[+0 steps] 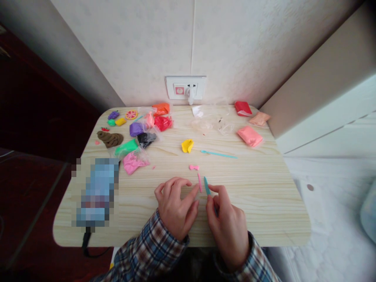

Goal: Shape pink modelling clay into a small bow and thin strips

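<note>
My right hand [227, 221] pinches a teal clay-modelling knife [206, 185], its pointed blade angled away from me. Just left of the blade, a thin pink clay strip [199, 182] lies on the table. My left hand [178, 203] hovers or rests beside that strip, fingers curved and apart, one fingertip close to the strip's near end; whether it touches I cannot tell. Past the strip sits a small pink clay bow [194, 167]. Farther back are a yellow clay piece [187, 146] with petal-like lobes and a slim teal tool [219, 154] lying flat.
Bagged coloured clay, including a pink bag [134, 162] and green bag [126, 147], fills the left, near a brown coiled clay piece [110, 138]. A blurred device [98, 192] with a cable lies front left. More clay packets [250, 136] sit back right. A wall socket [186, 88] is behind.
</note>
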`<action>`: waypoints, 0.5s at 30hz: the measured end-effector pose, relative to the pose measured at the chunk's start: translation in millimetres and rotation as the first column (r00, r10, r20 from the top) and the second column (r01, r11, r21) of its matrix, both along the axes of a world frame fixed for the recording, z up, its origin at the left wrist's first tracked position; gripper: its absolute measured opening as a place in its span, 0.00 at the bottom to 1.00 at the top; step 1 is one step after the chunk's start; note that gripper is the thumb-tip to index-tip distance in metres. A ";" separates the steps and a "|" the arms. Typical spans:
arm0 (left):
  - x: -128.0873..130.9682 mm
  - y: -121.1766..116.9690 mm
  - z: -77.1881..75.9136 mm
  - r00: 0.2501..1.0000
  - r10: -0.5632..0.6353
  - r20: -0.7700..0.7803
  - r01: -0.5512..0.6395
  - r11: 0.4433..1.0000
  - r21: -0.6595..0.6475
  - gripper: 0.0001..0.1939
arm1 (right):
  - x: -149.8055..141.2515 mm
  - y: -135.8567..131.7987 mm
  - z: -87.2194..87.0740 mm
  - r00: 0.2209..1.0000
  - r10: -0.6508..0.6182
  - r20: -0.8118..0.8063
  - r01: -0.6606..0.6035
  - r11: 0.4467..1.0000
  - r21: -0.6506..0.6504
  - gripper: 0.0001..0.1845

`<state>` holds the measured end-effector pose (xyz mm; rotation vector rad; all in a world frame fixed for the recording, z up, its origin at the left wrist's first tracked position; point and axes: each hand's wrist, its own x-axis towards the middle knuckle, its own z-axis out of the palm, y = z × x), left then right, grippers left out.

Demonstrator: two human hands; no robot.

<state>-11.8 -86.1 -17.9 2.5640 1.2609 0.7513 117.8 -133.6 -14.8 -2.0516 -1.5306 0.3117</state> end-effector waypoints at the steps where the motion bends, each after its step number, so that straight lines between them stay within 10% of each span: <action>1: 0.3 0.1 0.2 1.000 0.004 -0.010 -0.004 1.000 0.007 0.16 | 0.2 0.0 -0.1 1.000 0.006 0.004 -0.006 1.000 0.004 0.13; 15: 12.7 -8.2 -0.2 0.992 0.075 -0.105 -0.059 0.987 0.148 0.15 | -7.3 1.1 -1.8 0.996 0.031 0.085 -0.034 0.999 0.025 0.13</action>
